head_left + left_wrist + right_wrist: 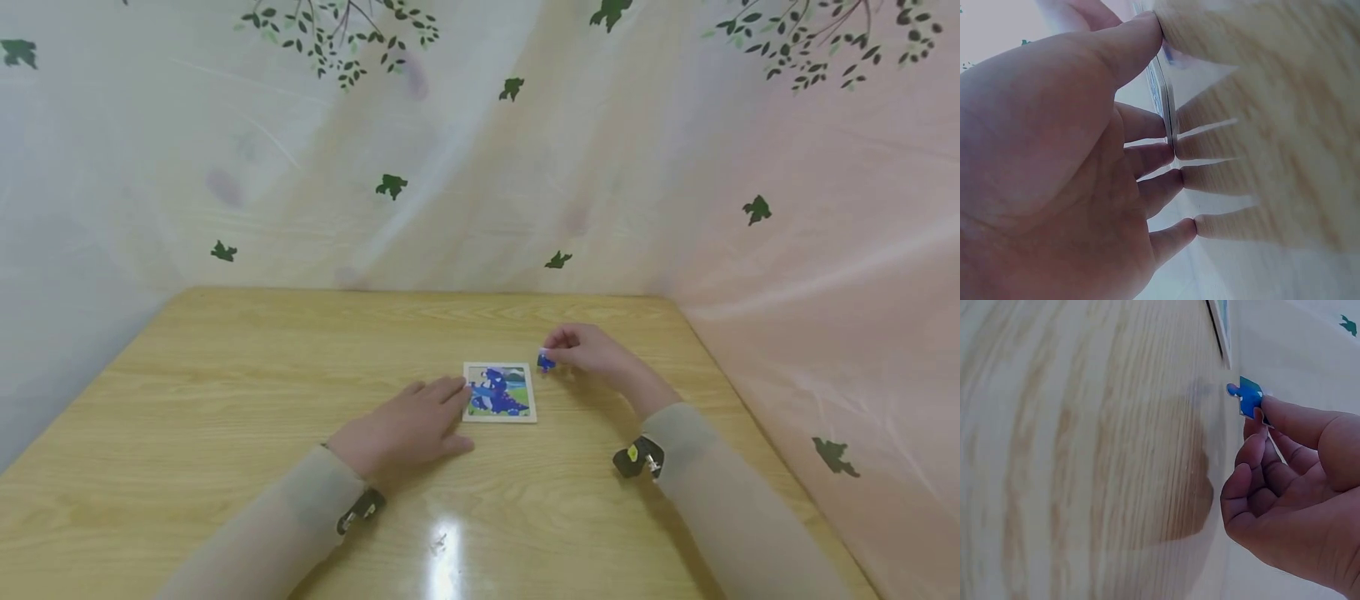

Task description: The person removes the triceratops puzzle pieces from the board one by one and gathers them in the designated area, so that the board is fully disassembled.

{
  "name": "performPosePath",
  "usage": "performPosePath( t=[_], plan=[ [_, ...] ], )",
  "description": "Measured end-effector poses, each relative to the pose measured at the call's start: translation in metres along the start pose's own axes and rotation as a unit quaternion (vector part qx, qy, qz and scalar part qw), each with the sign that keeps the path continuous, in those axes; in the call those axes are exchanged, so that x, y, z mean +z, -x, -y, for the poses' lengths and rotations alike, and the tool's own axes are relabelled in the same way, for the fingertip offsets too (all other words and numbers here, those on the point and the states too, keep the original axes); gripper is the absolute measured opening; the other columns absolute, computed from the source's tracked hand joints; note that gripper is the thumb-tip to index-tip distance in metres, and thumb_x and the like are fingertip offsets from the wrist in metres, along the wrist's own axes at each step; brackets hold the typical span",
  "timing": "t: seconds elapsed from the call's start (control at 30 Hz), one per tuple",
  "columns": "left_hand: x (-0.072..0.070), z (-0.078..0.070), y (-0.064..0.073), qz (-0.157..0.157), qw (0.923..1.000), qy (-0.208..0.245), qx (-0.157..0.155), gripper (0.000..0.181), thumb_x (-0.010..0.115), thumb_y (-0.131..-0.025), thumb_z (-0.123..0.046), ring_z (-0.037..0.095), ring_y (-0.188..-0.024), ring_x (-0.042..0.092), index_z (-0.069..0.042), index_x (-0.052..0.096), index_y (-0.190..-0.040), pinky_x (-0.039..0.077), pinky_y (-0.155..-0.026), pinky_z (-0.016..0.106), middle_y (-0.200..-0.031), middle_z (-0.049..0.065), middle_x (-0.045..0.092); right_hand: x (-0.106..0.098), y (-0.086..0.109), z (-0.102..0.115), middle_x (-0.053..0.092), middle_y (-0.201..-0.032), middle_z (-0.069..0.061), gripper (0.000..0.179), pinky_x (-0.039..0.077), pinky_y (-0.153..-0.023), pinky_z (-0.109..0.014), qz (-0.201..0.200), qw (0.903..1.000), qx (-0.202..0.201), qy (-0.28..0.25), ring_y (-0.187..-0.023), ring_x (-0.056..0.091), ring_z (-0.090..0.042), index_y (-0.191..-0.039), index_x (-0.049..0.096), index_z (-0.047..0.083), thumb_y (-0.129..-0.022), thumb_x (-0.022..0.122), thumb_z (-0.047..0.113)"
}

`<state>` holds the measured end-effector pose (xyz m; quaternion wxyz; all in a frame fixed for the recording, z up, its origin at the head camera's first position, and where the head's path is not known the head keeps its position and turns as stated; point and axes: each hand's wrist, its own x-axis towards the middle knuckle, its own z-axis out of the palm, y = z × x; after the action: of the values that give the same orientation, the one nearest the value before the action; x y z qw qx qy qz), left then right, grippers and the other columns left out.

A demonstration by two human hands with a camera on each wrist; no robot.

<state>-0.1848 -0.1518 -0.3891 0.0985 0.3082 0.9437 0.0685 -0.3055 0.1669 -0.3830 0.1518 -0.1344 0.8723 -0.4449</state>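
Puzzle piece (545, 361), blue, pinched between thumb and fingers of right hand (592, 348); piece is just beside upper right corner of white-framed puzzle (501, 398) in head view, apart from it; puzzle lies flat on wooden table (300, 358), blue dinosaur picture facing up; left hand (408, 423) has fingers spread, some fingertips touching puzzle's left edge; leaf-print curtain (450, 225) hangs behind.

left hand (407, 422) blocks left edge of puzzle (498, 394); right edge free.
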Motion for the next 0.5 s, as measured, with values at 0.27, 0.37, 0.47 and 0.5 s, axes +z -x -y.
performPosePath(
  t=[0.27, 0.37, 0.47, 0.5],
  plan=[
    [0.002, 0.0, -0.001, -0.003, 1.0, 0.0, 0.003, 0.083, 0.052, -0.114, -0.058, 0.038, -0.166, 0.024, -0.002, 0.032, -0.173, 0.02, -0.135, 0.06, -0.18, 0.019, 0.026, -0.002, -0.002, -0.007, 0.07, -0.104, -0.011, 0.016, 0.051, -0.077, -0.031, 0.011, 0.9996, -0.013, 0.022, -0.091, 0.058, -0.023, -0.117, 0.07, -0.004, -0.108, 0.071, 0.009],
    [0.002, 0.0, -0.001, -0.005, 1.0, 0.001, 0.004, 0.083, 0.053, -0.114, -0.057, 0.039, -0.166, 0.025, -0.002, 0.033, -0.172, 0.02, -0.135, 0.061, -0.18, 0.019, 0.026, -0.001, -0.005, -0.009, 0.07, -0.102, -0.009, 0.016, 0.05, -0.076, -0.031, 0.003, 0.9985, -0.015, 0.053, -0.09, 0.057, -0.021, -0.115, 0.072, -0.002, -0.108, 0.073, 0.013],
    [0.001, 0.0, -0.002, -0.004, 1.0, 0.005, 0.001, 0.082, 0.054, -0.114, -0.056, 0.04, -0.166, 0.025, -0.002, 0.033, -0.172, 0.019, -0.135, 0.061, -0.18, 0.019, 0.026, 0.001, -0.008, -0.012, 0.069, -0.101, -0.007, 0.016, 0.05, -0.076, -0.03, -0.003, 0.9967, -0.011, 0.08, -0.09, 0.057, -0.019, -0.114, 0.074, 0.001, -0.108, 0.074, 0.016],
    [0.0, 0.0, -0.002, -0.003, 1.0, 0.005, 0.001, 0.082, 0.054, -0.114, -0.056, 0.04, -0.166, 0.025, -0.002, 0.033, -0.172, 0.019, -0.135, 0.061, -0.18, 0.019, 0.026, 0.001, -0.009, -0.013, 0.069, -0.101, -0.007, 0.016, 0.05, -0.077, -0.03, -0.004, 0.9963, -0.011, 0.085, -0.09, 0.057, -0.02, -0.114, 0.074, 0.001, -0.108, 0.074, 0.016]
  ],
)
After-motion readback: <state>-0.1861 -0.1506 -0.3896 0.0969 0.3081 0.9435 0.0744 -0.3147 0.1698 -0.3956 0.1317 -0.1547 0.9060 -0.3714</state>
